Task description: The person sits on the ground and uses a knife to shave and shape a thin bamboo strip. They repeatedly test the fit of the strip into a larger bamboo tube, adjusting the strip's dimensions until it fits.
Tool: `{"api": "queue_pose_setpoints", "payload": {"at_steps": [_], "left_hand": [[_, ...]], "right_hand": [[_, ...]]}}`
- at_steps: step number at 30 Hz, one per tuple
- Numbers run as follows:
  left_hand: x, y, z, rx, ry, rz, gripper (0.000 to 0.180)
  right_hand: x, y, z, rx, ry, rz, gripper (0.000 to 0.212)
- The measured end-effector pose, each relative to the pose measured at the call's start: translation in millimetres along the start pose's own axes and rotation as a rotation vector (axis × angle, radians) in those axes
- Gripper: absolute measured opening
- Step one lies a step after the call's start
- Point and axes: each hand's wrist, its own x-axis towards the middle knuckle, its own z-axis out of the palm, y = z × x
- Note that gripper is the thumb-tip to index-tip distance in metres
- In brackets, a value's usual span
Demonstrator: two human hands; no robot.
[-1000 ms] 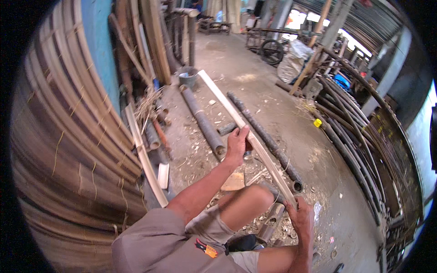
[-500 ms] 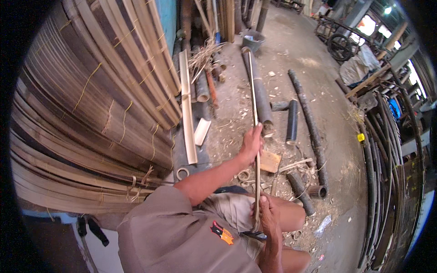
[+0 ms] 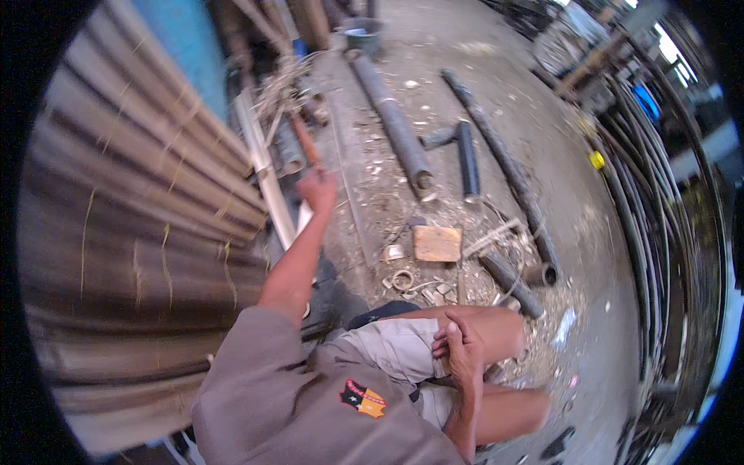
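Observation:
My left hand (image 3: pixel 316 190) reaches forward and is smeared by motion. It is at the near end of a narrow orange-red piece (image 3: pixel 304 141), close to the pale split bamboo (image 3: pixel 267 186) lying on the left; whether it grips anything is unclear. My right hand (image 3: pixel 460 353) rests over my bare thigh beside the hem of the shorts, its fingers loosely apart and nothing visible in them. On the floor to the right of the left hand runs a thin long strip (image 3: pixel 353 203), too blurred to name surely. Ahead of my knees sits a wooden block (image 3: pixel 437 243).
A thick bamboo pole (image 3: pixel 391 124), a dark tube (image 3: pixel 468 163) and a long dark pole (image 3: pixel 504 167) lie on the floor among shavings. Bundled slats (image 3: pixel 116 201) stand at the left. Bent dark rods (image 3: pixel 632 225) line the right. A bucket (image 3: pixel 362 37) stands at the back.
The long bamboo strip has left both hands. My left hand has moved left and forward; my right hand has stayed near the thigh and loosened. The view has shifted, moving the scene left and up.

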Motion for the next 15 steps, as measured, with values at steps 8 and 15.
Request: {"api": "queue_pose_setpoints", "payload": {"at_steps": [8, 15], "left_hand": [[-50.2, -173.4, -53.5, 0.518, -0.046, -0.232, 0.092], [-14.3, -172.9, -65.3, 0.031, 0.007, -0.441, 0.065]], "right_hand": [[10.2, 4.2, -0.9, 0.023, 0.043, -0.101, 0.04], [17.4, -19.0, 4.9, -0.089, -0.055, -0.194, 0.041]]}}
